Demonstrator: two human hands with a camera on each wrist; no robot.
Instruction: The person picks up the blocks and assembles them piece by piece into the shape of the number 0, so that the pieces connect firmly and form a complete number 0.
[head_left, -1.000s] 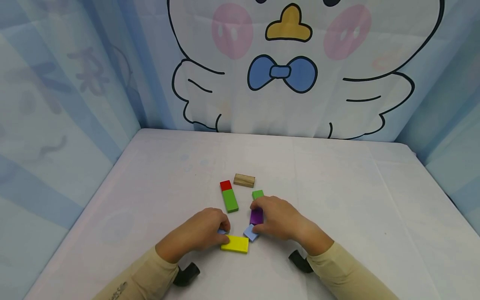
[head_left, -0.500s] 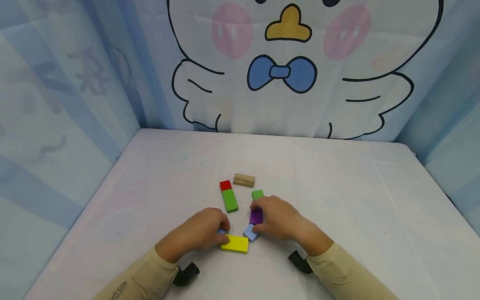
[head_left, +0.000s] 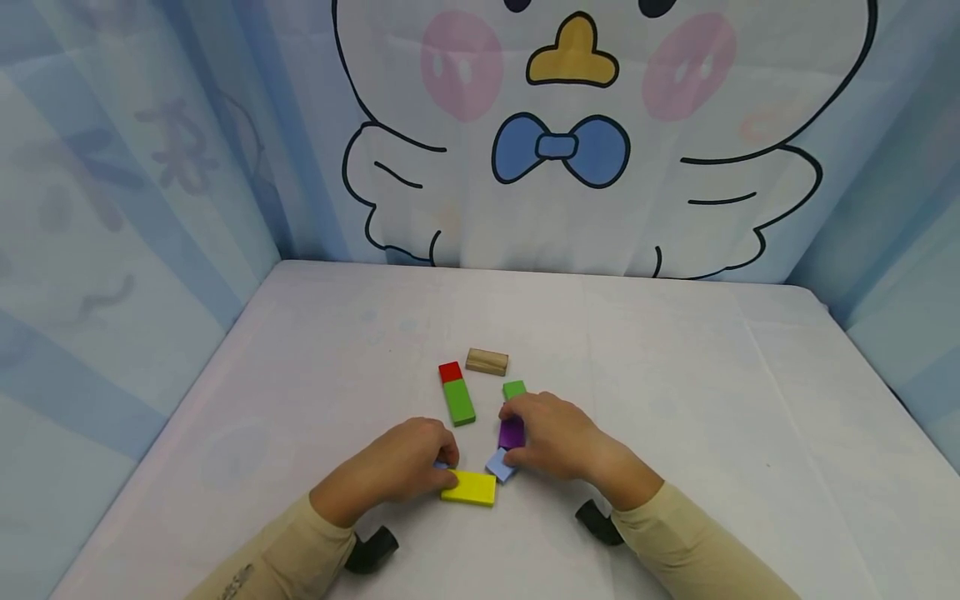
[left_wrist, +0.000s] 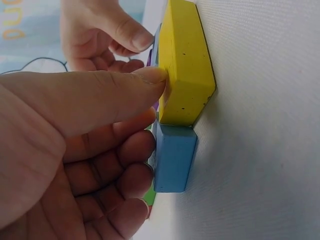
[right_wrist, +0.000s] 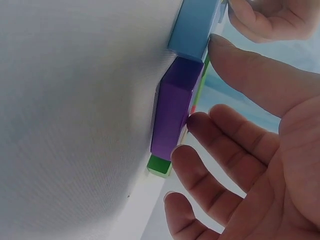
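Observation:
Several coloured blocks form a loose ring on the white cloth. My left hand (head_left: 401, 458) has its thumb on the near yellow block (head_left: 474, 489). Its bent fingers touch the top of a light blue block (left_wrist: 175, 160), mostly hidden by the hand in the head view. With its thumb, my right hand (head_left: 562, 437) touches another light blue block (head_left: 498, 465); its loosely bent fingers rest on the purple block (right_wrist: 172, 110). Beyond the purple block, a green block (head_left: 514, 389) is partly covered by the right hand. Neither hand wraps round a block.
On the ring's left side lie a longer green block (head_left: 459, 402) and a red block (head_left: 450, 372), end to end. A bare wooden block (head_left: 487, 361) lies at the far end. Printed curtains (head_left: 555, 225) stand behind the table (head_left: 675, 358).
The hands and blocks keep their places; only the head view has shifted very slightly.

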